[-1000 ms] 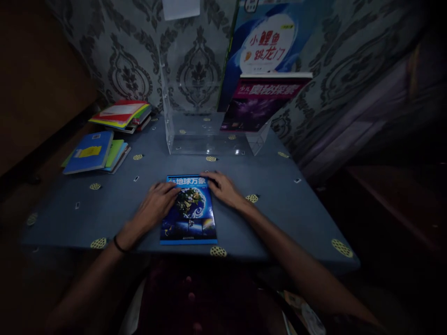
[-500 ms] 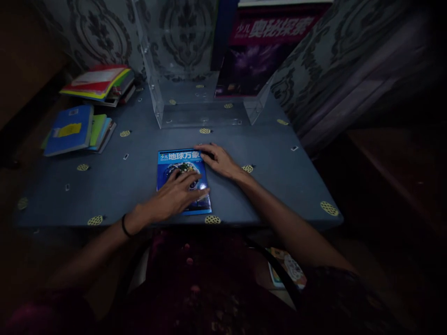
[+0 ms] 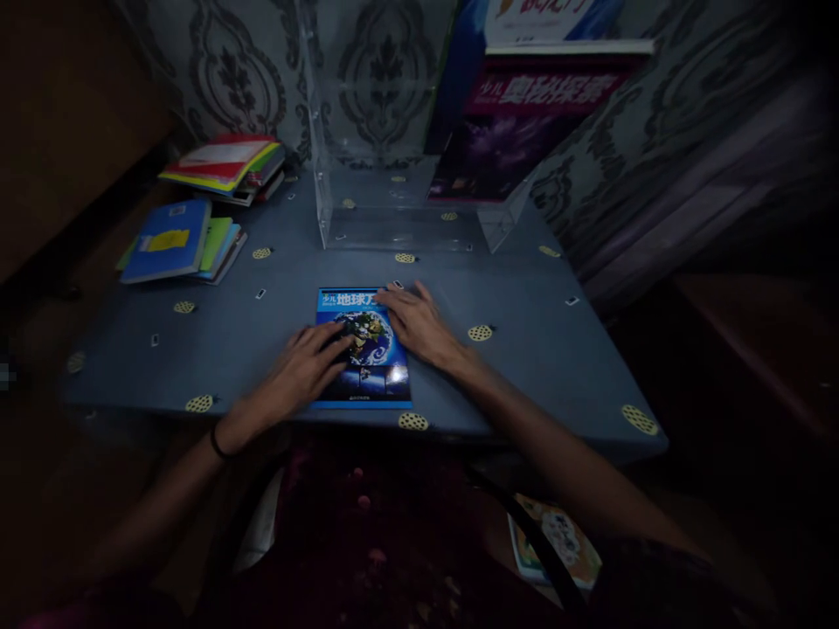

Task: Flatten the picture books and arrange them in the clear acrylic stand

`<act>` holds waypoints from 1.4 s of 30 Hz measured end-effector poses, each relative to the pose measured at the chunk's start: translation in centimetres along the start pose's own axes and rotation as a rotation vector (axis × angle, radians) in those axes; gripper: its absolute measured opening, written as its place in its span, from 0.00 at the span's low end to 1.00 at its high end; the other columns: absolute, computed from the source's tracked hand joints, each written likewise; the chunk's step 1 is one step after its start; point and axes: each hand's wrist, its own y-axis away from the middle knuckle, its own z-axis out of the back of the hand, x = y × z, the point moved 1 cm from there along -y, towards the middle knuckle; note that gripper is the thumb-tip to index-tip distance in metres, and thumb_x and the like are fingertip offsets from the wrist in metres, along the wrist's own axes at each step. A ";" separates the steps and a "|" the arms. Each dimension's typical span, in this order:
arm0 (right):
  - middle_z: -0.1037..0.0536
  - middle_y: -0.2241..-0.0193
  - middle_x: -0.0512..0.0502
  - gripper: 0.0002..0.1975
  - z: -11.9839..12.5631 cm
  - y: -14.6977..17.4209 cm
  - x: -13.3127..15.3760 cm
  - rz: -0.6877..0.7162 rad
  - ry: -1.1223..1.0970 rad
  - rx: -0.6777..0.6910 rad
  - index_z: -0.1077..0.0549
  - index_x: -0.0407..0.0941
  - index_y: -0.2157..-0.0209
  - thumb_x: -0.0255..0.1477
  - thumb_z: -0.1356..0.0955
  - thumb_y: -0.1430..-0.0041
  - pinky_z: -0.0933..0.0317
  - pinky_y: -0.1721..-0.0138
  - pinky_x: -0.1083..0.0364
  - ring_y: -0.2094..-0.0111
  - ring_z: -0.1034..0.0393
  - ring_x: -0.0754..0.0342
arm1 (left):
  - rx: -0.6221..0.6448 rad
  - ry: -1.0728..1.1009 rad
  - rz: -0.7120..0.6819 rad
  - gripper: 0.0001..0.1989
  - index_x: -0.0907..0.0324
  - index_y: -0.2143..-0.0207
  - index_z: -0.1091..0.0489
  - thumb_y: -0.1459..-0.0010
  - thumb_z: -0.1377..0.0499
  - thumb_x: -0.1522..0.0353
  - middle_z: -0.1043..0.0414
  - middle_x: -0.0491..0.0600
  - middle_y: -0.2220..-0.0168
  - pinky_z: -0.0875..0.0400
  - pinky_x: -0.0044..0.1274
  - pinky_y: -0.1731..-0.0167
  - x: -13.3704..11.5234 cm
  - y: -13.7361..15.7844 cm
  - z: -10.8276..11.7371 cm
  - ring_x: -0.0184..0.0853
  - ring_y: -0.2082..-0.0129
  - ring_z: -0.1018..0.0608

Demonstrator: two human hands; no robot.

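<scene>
A blue book (image 3: pixel 370 349) with a picture of the Earth on its cover lies flat and closed near the front edge of the table. My left hand (image 3: pixel 302 362) rests over the book's left side with fingers spread, the fingertips on the Earth picture. At the upper right corner lies my right hand (image 3: pixel 419 325), its fingers stretched out over the title and the right edge. Neither hand is wrapped round the book. Part of the title is hidden under my right fingers.
A clear acrylic rack (image 3: pixel 399 229) stands at the back, with a purple-and-black book (image 3: pixel 517 131) leaning in it. On the left are a blue book (image 3: pixel 167 240) atop one pile and a red folder (image 3: pixel 219 155) atop another. An orange-green book (image 3: pixel 557 542) lies below the table, at right.
My left hand has slid left across the cover, so more of the Earth picture shows. The right hand has shifted slightly over the book's corner. The whole view has shifted a little.
</scene>
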 end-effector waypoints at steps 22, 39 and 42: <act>0.41 0.32 0.32 0.24 -0.2 9.3 4.4 -0.078 0.131 0.071 0.35 0.44 0.36 0.37 0.37 0.30 0.52 0.32 0.30 0.29 0.51 0.36 | -0.126 0.227 0.322 0.26 0.60 0.36 0.39 0.32 0.48 0.60 0.38 0.61 0.34 0.45 0.48 0.34 0.8 0.9 -0.9 0.50 0.31 0.39; 0.18 0.52 0.40 0.22 2.1 5.0 2.5 -0.302 -0.906 -0.188 0.27 0.46 0.44 0.42 0.33 0.35 0.28 0.48 0.42 0.53 0.22 0.45 | -0.374 1.591 0.553 0.20 0.60 0.58 0.22 0.51 0.28 0.60 0.17 0.52 0.61 0.20 0.32 0.56 -1.2 -5.8 2.8 0.43 0.57 0.16; 0.16 0.60 0.46 0.17 3.6 3.2 2.8 -0.241 -1.007 -0.216 0.21 0.48 0.54 0.43 0.29 0.41 0.26 0.52 0.45 0.60 0.21 0.49 | -0.485 1.572 0.473 0.22 0.59 0.61 0.21 0.55 0.26 0.56 0.17 0.50 0.62 0.21 0.32 0.53 -0.9 -7.3 3.7 0.45 0.55 0.17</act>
